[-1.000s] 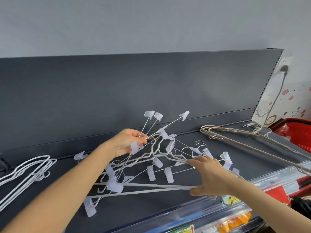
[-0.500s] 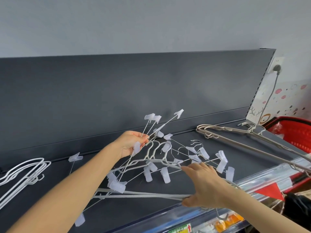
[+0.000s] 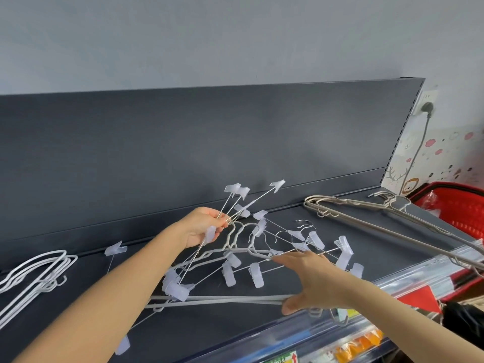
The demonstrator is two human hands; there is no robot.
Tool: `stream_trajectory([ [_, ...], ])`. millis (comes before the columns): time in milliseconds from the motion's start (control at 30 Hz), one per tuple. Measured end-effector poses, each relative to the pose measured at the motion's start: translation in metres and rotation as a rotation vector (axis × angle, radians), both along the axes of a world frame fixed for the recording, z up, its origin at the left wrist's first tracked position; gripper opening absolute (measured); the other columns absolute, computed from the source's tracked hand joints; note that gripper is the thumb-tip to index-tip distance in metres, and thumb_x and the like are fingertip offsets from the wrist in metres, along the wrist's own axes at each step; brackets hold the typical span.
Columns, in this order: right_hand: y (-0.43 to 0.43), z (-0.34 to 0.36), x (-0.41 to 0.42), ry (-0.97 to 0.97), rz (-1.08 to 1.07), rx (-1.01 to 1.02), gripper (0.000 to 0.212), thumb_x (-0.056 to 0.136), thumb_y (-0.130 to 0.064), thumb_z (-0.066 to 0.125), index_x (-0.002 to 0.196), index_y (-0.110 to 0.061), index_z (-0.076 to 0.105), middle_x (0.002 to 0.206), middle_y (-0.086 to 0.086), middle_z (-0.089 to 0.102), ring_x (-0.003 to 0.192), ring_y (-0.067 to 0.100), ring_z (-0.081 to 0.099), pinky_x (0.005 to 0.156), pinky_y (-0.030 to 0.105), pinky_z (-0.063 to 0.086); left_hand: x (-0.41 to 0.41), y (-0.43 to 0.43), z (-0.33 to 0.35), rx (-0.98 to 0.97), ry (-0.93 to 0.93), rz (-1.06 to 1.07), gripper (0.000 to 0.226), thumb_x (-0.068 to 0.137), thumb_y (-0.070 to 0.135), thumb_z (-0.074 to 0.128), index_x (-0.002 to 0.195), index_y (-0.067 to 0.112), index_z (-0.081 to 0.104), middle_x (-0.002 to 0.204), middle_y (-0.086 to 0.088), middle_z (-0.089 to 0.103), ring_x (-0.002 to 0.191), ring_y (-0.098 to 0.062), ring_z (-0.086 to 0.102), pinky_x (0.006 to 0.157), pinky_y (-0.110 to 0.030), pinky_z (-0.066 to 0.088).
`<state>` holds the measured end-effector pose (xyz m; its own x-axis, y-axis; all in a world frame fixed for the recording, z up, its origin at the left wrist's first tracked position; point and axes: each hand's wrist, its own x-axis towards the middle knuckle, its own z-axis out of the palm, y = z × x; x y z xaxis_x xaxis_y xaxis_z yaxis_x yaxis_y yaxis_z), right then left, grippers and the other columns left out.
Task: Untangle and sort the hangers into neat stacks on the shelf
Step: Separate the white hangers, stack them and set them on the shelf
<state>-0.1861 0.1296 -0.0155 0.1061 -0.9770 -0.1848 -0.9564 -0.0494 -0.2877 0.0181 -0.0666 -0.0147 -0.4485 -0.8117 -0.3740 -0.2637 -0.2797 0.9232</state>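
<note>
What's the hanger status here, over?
Left hand pinches clip hangers. Right hand grips grey hangers. Both kinds interlocked, unsorted. White hangers, beige hangers lie aside.

No words or numbers can be read. A price label below the shelf's front edge shows an upward arrow on red; its characters are blurred.

You face a plain pale grey wall in soft, even light. Below it, a dark grey back panel rises behind the dark shelf, whose front edge carries a clear price rail. To your right, a grey cable drops from a wall socket past cartoon stickers, near a red basket.
</note>
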Motion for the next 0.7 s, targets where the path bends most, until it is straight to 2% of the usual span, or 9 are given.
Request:
stream_trajectory([
  [100, 0.000, -0.005, 0.000, -0.002, 0.018, -0.046, 0.093, 0.065, -0.062, 0.071, 0.143, -0.036, 0.028, 0.144, -0.020, 0.035, 0.131, 0.011, 0.026, 0.103, 0.035, 0.023, 0.007, -0.004, -0.002, 0.072, 0.041, 0.024, 0.010, 0.092, 0.005, 0.059, 0.099, 0.005, 0.065, 0.082, -0.005, 0.065, 0.072, -0.010, 0.057, 0.077, -0.028, 0.050],
  [200, -0.003, -0.002, 0.000, 0.026, 0.033, -0.096, 0.087, 0.068, -0.060, 0.070, 0.141, -0.036, 0.031, 0.142, -0.019, 0.038, 0.125, 0.014, 0.028, 0.098, 0.033, 0.026, 0.010, -0.007, -0.001, 0.110, 0.096, 0.014, 0.009, 0.091, 0.005, 0.059, 0.097, 0.005, 0.066, 0.080, -0.004, 0.064, 0.073, -0.012, 0.057, 0.074, -0.029, 0.051],
  [300, -0.002, 0.002, 0.003, 0.057, 0.033, -0.143, 0.086, 0.070, -0.060, 0.069, 0.142, -0.037, 0.029, 0.144, -0.019, 0.036, 0.124, 0.014, 0.029, 0.103, 0.037, 0.028, 0.011, -0.008, 0.002, 0.129, 0.157, 0.018, 0.009, 0.092, 0.003, 0.058, 0.096, 0.004, 0.066, 0.077, -0.004, 0.064, 0.068, -0.011, 0.055, 0.066, -0.025, 0.053],
  [433, 0.009, -0.003, 0.016, 0.111, 0.086, -0.209, 0.085, 0.072, -0.059, 0.066, 0.143, -0.037, 0.026, 0.145, -0.019, 0.033, 0.124, 0.015, 0.027, 0.095, 0.034, 0.023, 0.010, -0.006, 0.002, 0.123, 0.199, 0.024, 0.011, 0.093, 0.002, 0.055, 0.092, 0.004, 0.065, 0.076, -0.004, 0.065, 0.068, -0.010, 0.054, 0.062, -0.021, 0.052],
  [700, 0.013, -0.009, 0.022, 0.071, 0.086, -0.218, 0.091, 0.068, -0.062, 0.066, 0.144, -0.036, 0.024, 0.144, -0.021, 0.033, 0.123, 0.013, 0.028, 0.100, 0.034, 0.025, 0.023, -0.009, 0.009, 0.088, 0.241, 0.045, 0.012, 0.092, 0.002, 0.055, 0.100, 0.004, 0.064, 0.076, -0.004, 0.060, 0.060, -0.009, 0.052, 0.052, -0.023, 0.046],
])
